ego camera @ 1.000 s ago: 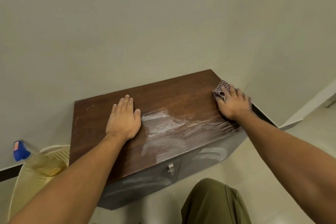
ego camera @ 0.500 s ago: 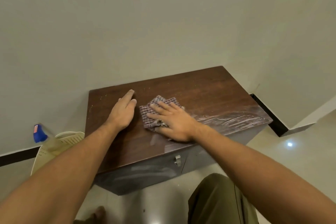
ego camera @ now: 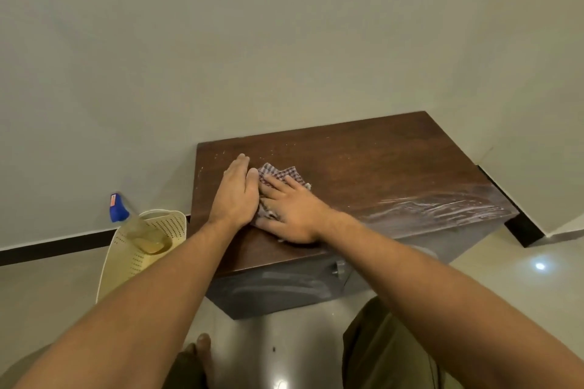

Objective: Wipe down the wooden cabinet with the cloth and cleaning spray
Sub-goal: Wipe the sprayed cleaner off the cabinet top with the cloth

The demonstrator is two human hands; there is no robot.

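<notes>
A pale wall [ego camera: 284, 41] and floor [ego camera: 47, 287] are surrounding the dark wooden cabinet [ego camera: 379, 167], wet streaks [ego camera: 436, 205] shining along its right front edge. Beside it a cream basket [ego camera: 126, 262] is holding the spray bottle [ego camera: 118, 208], its label too small to read. The left hand [ego camera: 237, 196] is lying flat on the cabinet top, fingers released, while the right hand [ego camera: 294, 215], fingers spread, is pressing the checked cloth [ego camera: 281, 172] beside it.

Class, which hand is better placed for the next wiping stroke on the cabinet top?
Likely the right hand: its flat fingers press the checked cloth on the cabinet top; the left hand lies bare beside it.
</notes>
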